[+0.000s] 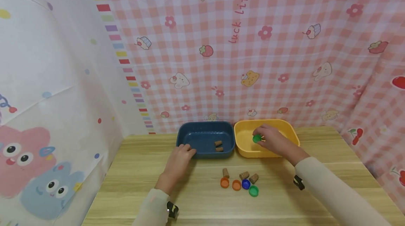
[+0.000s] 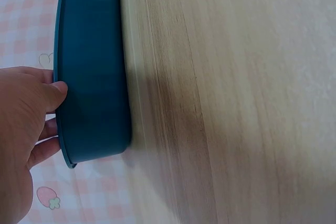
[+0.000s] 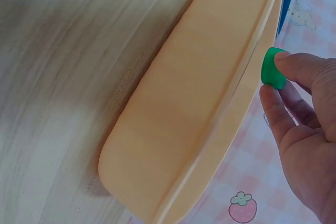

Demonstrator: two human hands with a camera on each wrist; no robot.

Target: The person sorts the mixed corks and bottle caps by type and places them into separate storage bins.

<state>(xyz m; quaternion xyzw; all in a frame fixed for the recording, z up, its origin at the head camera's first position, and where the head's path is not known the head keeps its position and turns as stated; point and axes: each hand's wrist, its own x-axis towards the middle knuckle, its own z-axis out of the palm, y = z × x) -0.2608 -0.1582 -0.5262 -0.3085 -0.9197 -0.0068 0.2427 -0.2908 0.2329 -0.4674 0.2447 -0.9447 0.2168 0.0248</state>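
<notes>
Two corks [image 1: 218, 143] lie in the left tray [image 1: 197, 140], right tray [image 1: 256, 154] alongside — before both, three corks [image 1: 244, 175] behind four caps [image 1: 254, 191].

Green cap [image 1: 256, 139], pinched, above yellow tray [image 1: 253, 154]

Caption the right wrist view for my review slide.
The right hand pinches a green plastic cap over a yellow bin on a wood-grain tabletop.

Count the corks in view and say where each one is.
5 brown cylindrical cork stoppers: two inside the dark-blue plastic bin, three before the bins on the pale wooden tabletop. The right hand blocks part of the yellow plastic bin, so some may be hidden.
</notes>
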